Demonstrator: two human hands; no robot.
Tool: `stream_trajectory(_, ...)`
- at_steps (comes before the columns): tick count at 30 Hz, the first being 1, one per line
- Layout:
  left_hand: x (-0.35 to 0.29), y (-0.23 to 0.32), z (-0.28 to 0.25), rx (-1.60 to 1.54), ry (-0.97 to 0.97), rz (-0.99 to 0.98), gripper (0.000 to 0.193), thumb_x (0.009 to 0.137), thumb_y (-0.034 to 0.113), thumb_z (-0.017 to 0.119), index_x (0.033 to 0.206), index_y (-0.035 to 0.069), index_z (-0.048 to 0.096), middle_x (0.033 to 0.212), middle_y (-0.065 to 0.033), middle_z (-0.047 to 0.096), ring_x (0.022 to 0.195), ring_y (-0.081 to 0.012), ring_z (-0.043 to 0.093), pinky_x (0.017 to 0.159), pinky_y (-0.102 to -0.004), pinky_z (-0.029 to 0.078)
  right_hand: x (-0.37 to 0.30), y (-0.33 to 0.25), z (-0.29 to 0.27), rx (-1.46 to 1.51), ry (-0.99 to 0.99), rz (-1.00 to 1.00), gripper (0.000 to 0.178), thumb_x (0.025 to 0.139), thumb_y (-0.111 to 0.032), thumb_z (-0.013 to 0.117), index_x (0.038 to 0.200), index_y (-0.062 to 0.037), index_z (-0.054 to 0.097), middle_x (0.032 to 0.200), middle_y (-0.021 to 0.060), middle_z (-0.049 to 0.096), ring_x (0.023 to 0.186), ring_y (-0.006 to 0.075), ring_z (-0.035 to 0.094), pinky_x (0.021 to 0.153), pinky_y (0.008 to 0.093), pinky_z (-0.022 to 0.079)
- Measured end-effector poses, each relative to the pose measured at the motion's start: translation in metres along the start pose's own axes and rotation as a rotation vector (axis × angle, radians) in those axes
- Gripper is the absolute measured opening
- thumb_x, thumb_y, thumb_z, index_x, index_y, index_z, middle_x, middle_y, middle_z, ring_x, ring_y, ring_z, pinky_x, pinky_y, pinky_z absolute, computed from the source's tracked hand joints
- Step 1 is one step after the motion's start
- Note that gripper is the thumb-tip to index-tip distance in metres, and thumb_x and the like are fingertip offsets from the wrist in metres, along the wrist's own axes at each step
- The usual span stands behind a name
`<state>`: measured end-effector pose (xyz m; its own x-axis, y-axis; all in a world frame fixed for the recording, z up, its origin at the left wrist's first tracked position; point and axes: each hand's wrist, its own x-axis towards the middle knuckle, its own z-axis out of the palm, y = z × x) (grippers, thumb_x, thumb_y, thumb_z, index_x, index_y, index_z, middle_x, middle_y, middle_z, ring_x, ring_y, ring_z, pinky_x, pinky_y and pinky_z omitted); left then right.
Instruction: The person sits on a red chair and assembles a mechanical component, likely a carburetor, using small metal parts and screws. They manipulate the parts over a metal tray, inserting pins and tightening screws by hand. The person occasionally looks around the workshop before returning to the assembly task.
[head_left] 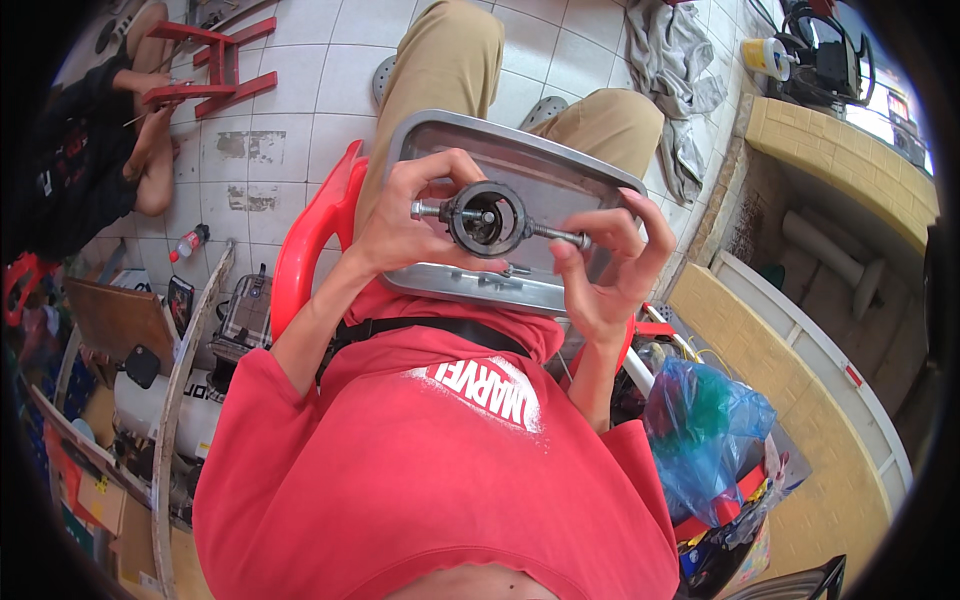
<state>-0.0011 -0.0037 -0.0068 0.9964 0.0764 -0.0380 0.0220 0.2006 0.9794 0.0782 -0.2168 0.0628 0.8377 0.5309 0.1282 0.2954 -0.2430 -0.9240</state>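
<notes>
Two bolts [556, 234] project from opp. sides of a black ring [519, 222], approx. in line w/ each other. Ring loc.: held above the grey metal tray [560, 180], btwn its far & near long edges. A metal end shows inside the ring's opening. Tray sits on the person's lap, over tan trousers [445, 60].

L hand [398, 215]: fingers clamped on the ring, thumb along the near side, index at the far side; hand overlaps the tray's L end. R hand [605, 285]: thumb & bent fingers at the head of the R-side bolt, by the tray's R end; whether they grip it or only touch, I can't tell. Its outer fingers are raised, apart from the bolt.

Small metal parts [515, 270] lie in the tray, approx. mid-length, close to its near long edge.

Surroundings, as seen from the room: red chair [310, 240] under the person; blue plastic bag [700, 430] to the R; grey cloth [675, 75] on the tiled floor [335, 75], past the tray's far R corner; 2nd person [90, 150] in dark clothes, far L, hands near a red frame [222, 65].
</notes>
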Motion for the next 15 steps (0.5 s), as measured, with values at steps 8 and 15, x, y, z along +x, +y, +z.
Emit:
stream_trajectory(8, 0.0, -0.001, 0.0, -0.022, -0.007, 0.02, 0.057, 0.054, 0.008, 0.102, 0.098, 0.005, 0.066, 0.103, -0.0075, 0.07, 0.096, -0.0153, 0.068, 0.087, -0.0306, 0.055, 0.008, -0.006, 0.003, 0.059, 0.07, -0.019, 0.078, 0.078, -0.006, 0.087, 0.142, -0.0058, 0.042, 0.086, 0.0067, 0.068, 0.066, 0.0115, 0.06, 0.058, 0.0246, 0.042)
stream_trajectory(15, 0.001, -0.001, 0.003, -0.025, -0.023, 0.015, 0.055, 0.056, 0.005, 0.101, 0.099, 0.004, 0.066, 0.104, -0.0072, 0.069, 0.097, -0.0147, 0.068, 0.088, -0.0301, 0.056, 0.015, -0.003, -0.009, 0.025, -0.062, 0.018, 0.074, 0.078, -0.006, 0.087, 0.14, -0.0061, 0.047, 0.086, 0.0066, 0.071, 0.064, 0.0097, 0.058, 0.057, 0.024, 0.04)
